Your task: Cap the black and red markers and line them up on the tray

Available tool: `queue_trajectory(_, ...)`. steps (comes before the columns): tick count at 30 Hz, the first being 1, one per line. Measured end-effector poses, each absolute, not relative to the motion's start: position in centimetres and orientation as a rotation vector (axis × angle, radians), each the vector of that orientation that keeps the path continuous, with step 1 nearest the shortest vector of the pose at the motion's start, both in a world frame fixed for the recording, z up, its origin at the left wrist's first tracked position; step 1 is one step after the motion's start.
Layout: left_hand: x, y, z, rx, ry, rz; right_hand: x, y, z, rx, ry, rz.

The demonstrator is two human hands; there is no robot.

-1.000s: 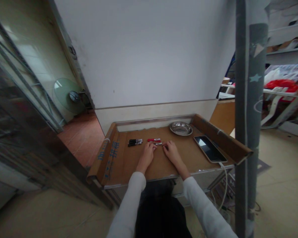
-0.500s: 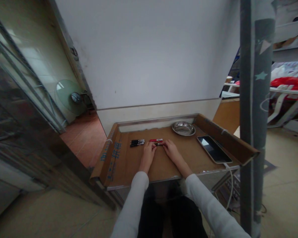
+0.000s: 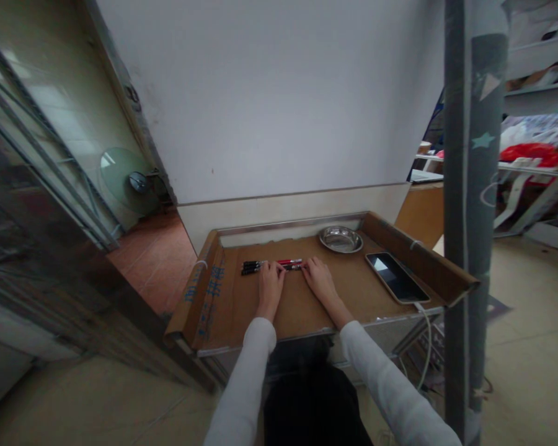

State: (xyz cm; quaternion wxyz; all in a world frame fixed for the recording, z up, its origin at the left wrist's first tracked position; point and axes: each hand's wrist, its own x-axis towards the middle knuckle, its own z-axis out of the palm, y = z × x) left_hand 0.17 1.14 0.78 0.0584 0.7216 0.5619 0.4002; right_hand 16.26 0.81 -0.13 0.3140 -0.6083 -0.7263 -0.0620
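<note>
My left hand (image 3: 270, 284) and my right hand (image 3: 319, 279) rest over the cardboard surface, fingers pinched at either end of a dark pen (image 3: 294, 267). Just beyond that pen lies a red pen (image 3: 290, 261), roughly parallel to it. Left of them, black pens (image 3: 250, 267) lie side by side, partly covered at their right ends by my left fingers. The exact grip of my fingertips is small and hard to make out.
A round steel dish (image 3: 341, 239) stands at the back right of the cardboard-lined table (image 3: 242, 316). A phone (image 3: 397, 277) with a white cable (image 3: 428, 347) lies at the right. Raised cardboard flaps (image 3: 425, 253) edge the sides. A wrapped post (image 3: 467, 204) rises at the right.
My left hand has slid a little to the left, nearer the black pens, and more of the dark pen shows between my hands. The view has shifted slightly.
</note>
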Motion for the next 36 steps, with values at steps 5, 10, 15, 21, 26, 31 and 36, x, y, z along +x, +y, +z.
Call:
queue_trajectory(5,-1.4,0.6,1.1,1.905,2.108,1.422,16.5,0.2,-0.2,-1.536,-1.865,-0.028)
queue_trajectory(10,-2.3,-0.1,1.4,1.834,2.328,1.208,16.5,0.1,-0.3,-1.546,-1.834,-0.024)
queue_trajectory(15,-2.3,-0.3,1.1,1.877,2.417,1.109,16.6,0.4,-0.6,-1.507,-1.820,-0.016)
queue_trajectory(21,-2.1,-0.6,0.9,1.888,2.445,1.117,16.9,0.8,-1.3,-1.405,-1.734,0.040)
queue_trajectory(26,-2.2,-0.3,1.1,1.895,2.232,1.305,16.9,1.0,-1.1,-1.295,-1.584,0.179)
queue_trajectory(31,-1.7,-0.2,1.6,2.100,1.500,1.433,16.6,0.7,-0.2,-1.157,-1.387,0.608)
queue_trajectory(36,-0.3,-0.7,2.0,2.277,1.148,1.273,16.5,0.3,0.3,-0.944,-1.265,1.143)
